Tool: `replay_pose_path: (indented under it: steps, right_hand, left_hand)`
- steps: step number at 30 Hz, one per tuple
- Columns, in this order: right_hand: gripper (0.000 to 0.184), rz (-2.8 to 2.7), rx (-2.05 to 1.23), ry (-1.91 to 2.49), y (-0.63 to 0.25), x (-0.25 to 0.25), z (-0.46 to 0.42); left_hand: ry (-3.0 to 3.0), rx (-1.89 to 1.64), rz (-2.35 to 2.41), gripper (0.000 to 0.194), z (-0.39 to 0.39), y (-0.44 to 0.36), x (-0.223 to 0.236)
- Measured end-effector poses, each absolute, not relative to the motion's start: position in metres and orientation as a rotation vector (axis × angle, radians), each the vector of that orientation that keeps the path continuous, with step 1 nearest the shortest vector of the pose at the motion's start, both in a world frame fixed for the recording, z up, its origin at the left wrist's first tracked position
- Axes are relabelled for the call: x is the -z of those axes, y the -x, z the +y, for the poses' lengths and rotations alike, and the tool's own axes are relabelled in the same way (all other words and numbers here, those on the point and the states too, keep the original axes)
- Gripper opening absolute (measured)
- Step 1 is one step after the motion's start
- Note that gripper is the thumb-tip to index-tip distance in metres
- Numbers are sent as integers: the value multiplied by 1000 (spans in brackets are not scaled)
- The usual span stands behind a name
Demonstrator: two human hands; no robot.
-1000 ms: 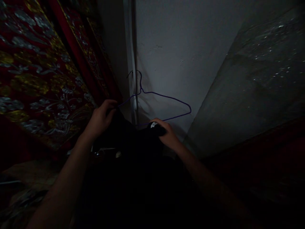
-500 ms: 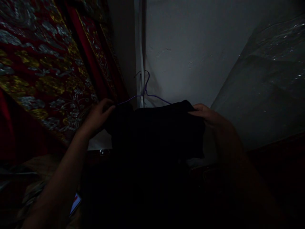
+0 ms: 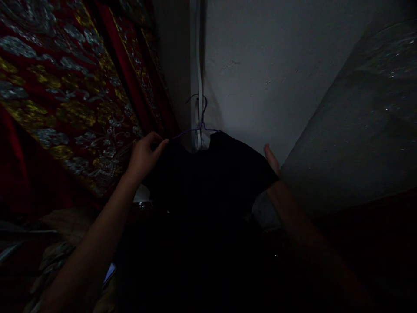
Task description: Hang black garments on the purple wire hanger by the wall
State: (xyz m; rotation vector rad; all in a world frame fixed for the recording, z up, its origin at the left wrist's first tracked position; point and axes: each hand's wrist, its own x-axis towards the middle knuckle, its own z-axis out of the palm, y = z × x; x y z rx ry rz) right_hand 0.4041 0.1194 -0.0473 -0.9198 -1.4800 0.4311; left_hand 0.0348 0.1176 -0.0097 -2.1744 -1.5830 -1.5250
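Note:
A black short-sleeved shirt [image 3: 208, 178] hangs on a purple wire hanger [image 3: 203, 124], whose hook is at a pale vertical pipe or cable. My left hand [image 3: 148, 152] is closed in a pinch on the shirt's left shoulder, beside the hanger's arm. At the right sleeve, my right hand [image 3: 272, 158] is behind the cloth. Its visible fingers point upward, stretched out past the sleeve's edge, and the rest of the hand is covered. The shirt's lower part is lost in darkness.
Red cloth with gold and silver embroidery [image 3: 71, 87] hangs at the left. A clear plastic sheet [image 3: 352, 117] covers part of the pale wall [image 3: 254, 52] at the right. Low at the left, a lit phone-like screen [image 3: 110, 273] lies near crumpled tan cloth [image 3: 65, 224].
My right hand has let go of the shirt's right shoulder and moved behind the sleeve. The right shoulder now slopes down along the hanger, and the neck opening shows. My left hand keeps its pinch.

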Motion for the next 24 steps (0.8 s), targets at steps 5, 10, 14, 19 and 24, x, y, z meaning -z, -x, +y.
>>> replay_pose_path:
  steps: [5,10,14,19,24]
  right_hand:
    - [42,-1456,-852,985,-418,34,104]
    - [31,-1209,-758,924,-414,19,73]
    - [31,-1319,-701,915,-398,31,21]
    - [42,-2326,-1065,580,-363,31,-28]
    - [38,-2168,-729,750,-353,49,20]
  left_hand:
    - [2519,1401,-1250,35,111,-58,-3]
    - [2582,1639,-968,42,74,-92,-23]
    - [2667,2215,-1314,36,44,-99,-29]
    - [3099,2730,-1871,33,7,-91,-21]
    - [3443,1245,-2594,31,-29,-47,-10]
